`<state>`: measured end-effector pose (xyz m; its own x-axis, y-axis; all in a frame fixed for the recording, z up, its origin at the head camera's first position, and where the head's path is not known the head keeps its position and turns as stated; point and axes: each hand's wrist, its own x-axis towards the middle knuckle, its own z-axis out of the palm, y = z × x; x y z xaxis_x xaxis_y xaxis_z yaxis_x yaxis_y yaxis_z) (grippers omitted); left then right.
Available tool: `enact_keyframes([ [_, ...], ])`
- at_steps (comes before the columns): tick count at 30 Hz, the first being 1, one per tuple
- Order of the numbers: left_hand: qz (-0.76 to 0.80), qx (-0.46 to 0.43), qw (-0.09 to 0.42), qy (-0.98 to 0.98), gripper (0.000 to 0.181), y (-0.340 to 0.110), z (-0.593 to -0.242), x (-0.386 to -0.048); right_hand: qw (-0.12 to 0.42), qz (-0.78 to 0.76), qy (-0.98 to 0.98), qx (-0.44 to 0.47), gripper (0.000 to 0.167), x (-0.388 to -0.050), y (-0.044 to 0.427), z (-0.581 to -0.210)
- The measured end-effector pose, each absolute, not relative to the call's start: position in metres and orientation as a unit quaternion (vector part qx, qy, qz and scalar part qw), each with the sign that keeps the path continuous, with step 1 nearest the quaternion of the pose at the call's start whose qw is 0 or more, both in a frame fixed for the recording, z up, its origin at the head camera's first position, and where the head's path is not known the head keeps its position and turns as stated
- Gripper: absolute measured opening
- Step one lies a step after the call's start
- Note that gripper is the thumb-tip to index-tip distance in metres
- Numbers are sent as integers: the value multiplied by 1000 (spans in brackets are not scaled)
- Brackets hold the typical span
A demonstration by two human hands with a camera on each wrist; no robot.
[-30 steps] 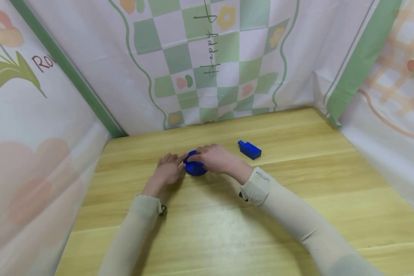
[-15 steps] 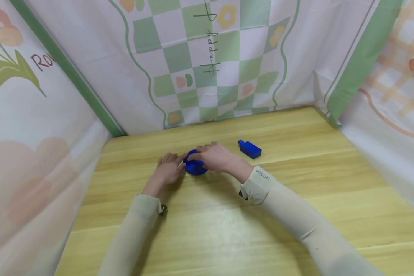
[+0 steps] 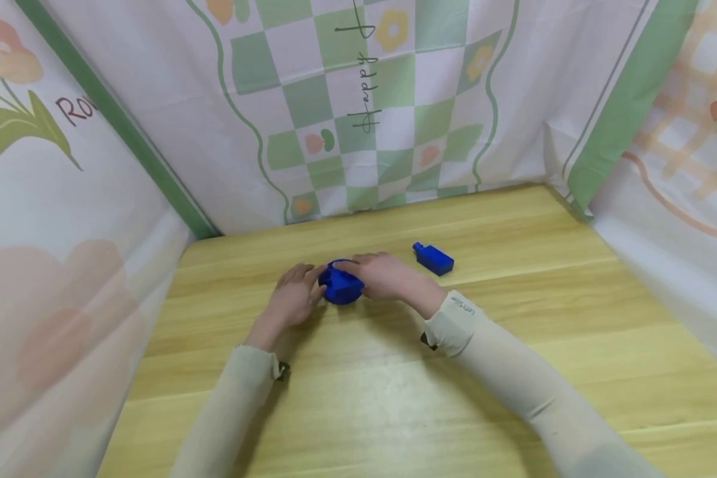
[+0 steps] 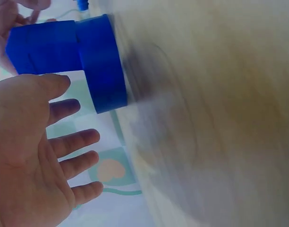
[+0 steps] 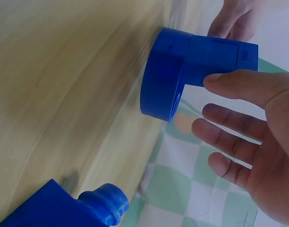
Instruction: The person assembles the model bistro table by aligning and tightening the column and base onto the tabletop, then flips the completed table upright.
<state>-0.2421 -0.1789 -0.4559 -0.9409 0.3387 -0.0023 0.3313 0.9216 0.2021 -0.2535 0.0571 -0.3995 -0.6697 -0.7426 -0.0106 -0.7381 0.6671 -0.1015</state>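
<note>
A blue round base stands on the wooden table, a block part rising from it; the wrist views show this block more clearly. At its left is my left hand, fingers spread and nearly straight, the thumb tip close beside the block; whether it touches cannot be told. From the other side my right hand rests a thumb tip against the block, its other fingers extended below without holding anything. In the head view the hands partly cover the piece's sides.
A blue rectangular bottle-shaped piece with a narrow neck lies on the table to the right of my right hand. Patterned cloth hangs behind the table and at both sides.
My right hand has drawn back slightly to the right and its fingers have loosened, uncovering more of the blue piece. My left hand has shifted very little.
</note>
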Motion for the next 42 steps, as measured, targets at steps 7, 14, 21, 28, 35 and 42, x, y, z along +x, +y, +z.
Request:
enact_keyframes([
  [7,101,197,-17,975,52,-178,-449,-232,26,-46,914,-401,71,-257,62,-406],
  [14,108,209,-30,971,52,-175,-442,-225,37,-41,920,-387,71,-261,68,-408],
  [21,119,233,-49,964,51,-172,-436,-222,64,-57,932,-351,69,-258,84,-404],
  [28,137,246,-62,958,47,-170,-434,-220,58,-56,936,-344,70,-256,96,-405],
  [35,141,252,-71,955,45,-168,-432,-220,40,-64,936,-345,69,-253,107,-407],
  [42,150,251,-79,953,46,-168,-432,-221,30,-66,938,-339,69,-250,117,-408],
])
